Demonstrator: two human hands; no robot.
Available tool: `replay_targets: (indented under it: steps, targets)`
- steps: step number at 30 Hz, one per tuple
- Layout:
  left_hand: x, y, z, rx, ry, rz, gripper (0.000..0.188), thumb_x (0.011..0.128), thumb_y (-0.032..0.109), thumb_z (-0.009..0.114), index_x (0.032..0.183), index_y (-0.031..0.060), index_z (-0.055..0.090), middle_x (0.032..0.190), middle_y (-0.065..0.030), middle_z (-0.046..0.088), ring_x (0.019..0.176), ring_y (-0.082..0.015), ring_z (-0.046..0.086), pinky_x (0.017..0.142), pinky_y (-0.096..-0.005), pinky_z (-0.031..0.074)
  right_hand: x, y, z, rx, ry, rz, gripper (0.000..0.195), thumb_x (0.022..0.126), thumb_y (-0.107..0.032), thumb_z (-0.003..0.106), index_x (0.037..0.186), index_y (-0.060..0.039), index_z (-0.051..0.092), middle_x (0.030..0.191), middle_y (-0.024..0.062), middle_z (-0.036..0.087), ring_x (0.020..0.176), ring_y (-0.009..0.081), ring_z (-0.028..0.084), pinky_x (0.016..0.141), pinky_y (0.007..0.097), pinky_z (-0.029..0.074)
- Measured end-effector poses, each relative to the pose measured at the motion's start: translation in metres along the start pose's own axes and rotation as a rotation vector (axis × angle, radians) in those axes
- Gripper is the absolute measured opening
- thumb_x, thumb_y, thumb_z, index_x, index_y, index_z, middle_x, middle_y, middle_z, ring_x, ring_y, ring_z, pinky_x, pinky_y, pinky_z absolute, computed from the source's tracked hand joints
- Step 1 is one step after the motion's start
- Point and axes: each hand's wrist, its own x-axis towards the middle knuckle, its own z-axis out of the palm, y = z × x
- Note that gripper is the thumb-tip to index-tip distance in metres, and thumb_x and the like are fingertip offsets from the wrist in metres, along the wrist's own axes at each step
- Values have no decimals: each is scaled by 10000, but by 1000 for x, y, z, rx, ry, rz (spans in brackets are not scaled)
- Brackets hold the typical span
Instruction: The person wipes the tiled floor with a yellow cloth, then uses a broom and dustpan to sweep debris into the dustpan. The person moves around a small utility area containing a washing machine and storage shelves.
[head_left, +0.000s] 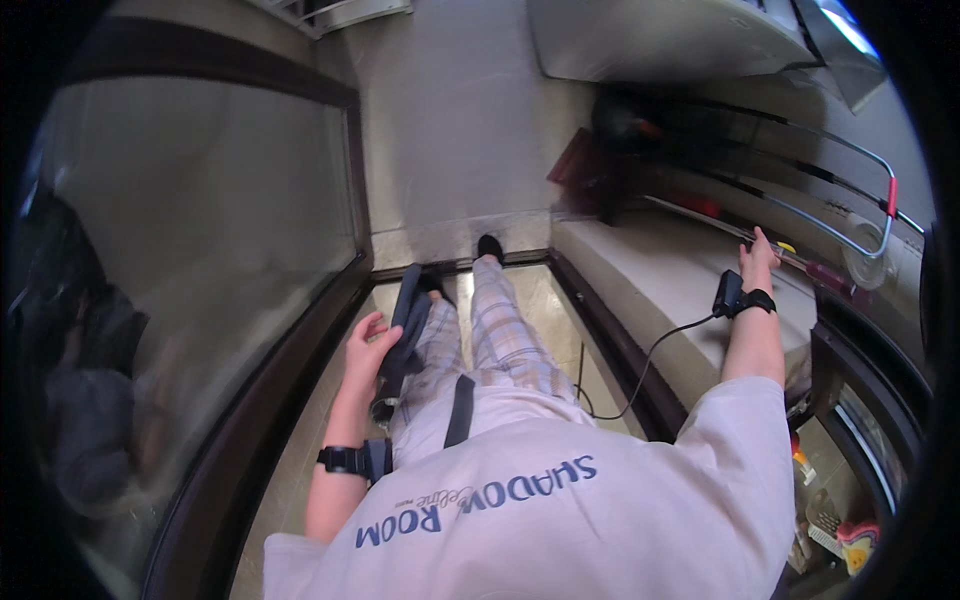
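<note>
My left hand (369, 346) is beside a dark grey, long, folded object (405, 330), possibly cloth, next to my left leg. The thumb overlaps its edge, and whether I grip it is unclear. My right hand (759, 256) reaches out over the ledge at the right, at a long thin pole (697, 214) with a dark red handle (829, 279). Its fingers look extended, and a firm hold cannot be made out. Both wrists carry black strapped devices; a cable runs from the right one.
A dark-framed glass door (210, 225) stands at the left. My feet are at a door sill (457, 268). On the right are a pale ledge (637, 262), a metal tube rack (891, 195), a blurred dark red object (574, 161) and a white paper-like roll (870, 251).
</note>
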Motion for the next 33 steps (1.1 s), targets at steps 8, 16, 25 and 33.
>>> replay_targets:
  steps: [8,16,25,33]
  targets:
    - [1,-10,-16,-786,-394,-451,370,814,87,667,1169,45,575,1125,-84,641,1020,-219,630,890,-377,512,-92,36,26,-153,-523,180,320,869,-230,637,1162,-109,588,1221,116,551,1046,217,555,757,384,537]
    - [-17,-12,-12,-772,-557,-239,532,846,114,601,1357,89,455,1305,-82,546,1152,-226,565,997,-401,449,-424,171,-28,-836,-1825,353,710,880,-632,504,1313,-70,544,1255,78,598,1195,191,525,1021,424,369]
    - [-28,-47,-33,-863,-603,-605,377,849,264,605,1122,4,606,1085,-133,674,1022,-274,644,973,-447,472,-482,167,-66,-1013,-1871,-557,376,922,-352,579,881,10,674,754,184,641,662,247,606,662,358,462]
    - [-24,-60,-23,-841,-510,-451,247,847,219,600,1063,98,603,1085,-79,650,990,-217,625,919,-386,476,-446,169,-96,-472,-1682,-46,246,932,-209,595,990,16,677,886,1,680,837,94,600,745,269,457]
